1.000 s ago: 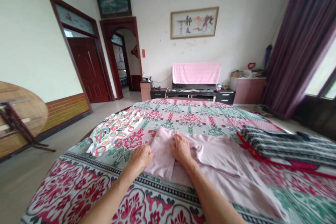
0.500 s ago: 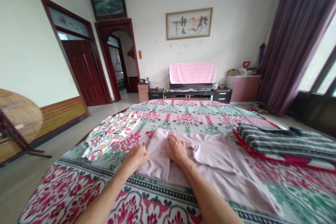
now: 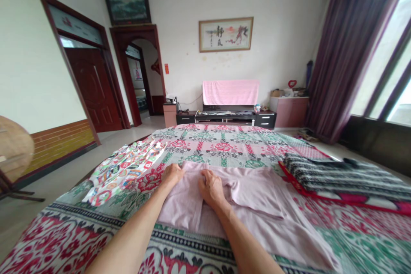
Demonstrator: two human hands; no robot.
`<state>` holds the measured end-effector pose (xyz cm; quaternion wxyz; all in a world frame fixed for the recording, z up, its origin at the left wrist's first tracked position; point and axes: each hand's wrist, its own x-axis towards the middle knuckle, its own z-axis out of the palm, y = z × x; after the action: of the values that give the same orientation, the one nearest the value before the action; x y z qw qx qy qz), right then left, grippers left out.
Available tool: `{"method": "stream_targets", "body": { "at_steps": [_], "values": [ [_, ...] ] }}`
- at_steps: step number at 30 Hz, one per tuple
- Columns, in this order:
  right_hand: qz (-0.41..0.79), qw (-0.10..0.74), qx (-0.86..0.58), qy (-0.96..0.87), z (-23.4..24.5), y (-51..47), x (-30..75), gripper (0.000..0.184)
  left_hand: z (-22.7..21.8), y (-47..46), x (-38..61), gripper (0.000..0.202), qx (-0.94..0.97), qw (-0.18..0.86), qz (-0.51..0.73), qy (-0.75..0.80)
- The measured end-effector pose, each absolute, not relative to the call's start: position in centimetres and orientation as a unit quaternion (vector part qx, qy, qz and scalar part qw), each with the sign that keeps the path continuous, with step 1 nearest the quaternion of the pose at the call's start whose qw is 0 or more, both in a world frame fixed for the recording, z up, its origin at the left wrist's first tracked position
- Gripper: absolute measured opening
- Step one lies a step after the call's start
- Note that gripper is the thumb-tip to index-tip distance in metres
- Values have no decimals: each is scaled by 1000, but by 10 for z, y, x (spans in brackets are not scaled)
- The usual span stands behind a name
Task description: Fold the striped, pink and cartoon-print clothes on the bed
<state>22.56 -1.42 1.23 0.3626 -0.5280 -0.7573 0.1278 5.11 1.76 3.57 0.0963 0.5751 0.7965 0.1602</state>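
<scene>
A pale pink long-sleeved shirt [image 3: 257, 188] lies partly folded on a patterned bedspread [image 3: 221, 147], its lower right part stretching towards me. My left hand [image 3: 173, 174] is closed on the shirt's upper left edge, fingertips pinching the cloth. A short way to its right, my right hand [image 3: 212, 188] rests on the folded strip with its fingers bent and close together at the fold; the fingertips are partly hidden. Wrinkles run through the cloth right of that hand.
A white printed cloth [image 3: 128, 169] lies to the left on the bed. On the right is a folded black-and-white striped textile [image 3: 340, 175] over a red-edged one. Beyond the bed stand a low TV cabinet [image 3: 266, 120] and a pink-towel-covered television [image 3: 230, 92].
My left hand has moved from the shirt's left side up to its far left corner. The right hand has stayed on the fold, its fingers drawn closer together. The view has shifted slightly right.
</scene>
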Motion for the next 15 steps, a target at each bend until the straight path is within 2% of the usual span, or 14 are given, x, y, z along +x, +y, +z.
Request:
{"method": "stream_targets", "body": {
  "at_steps": [8, 15],
  "values": [
    [116, 350, -518, -772, 10, -16, 225, 29, 39, 16, 42, 35, 581, 111, 170, 789],
    [110, 341, -510, -782, 11, -18, 225, 29, 44, -26, 33, 42, 654, 139, 139, 731]
  ]
}}
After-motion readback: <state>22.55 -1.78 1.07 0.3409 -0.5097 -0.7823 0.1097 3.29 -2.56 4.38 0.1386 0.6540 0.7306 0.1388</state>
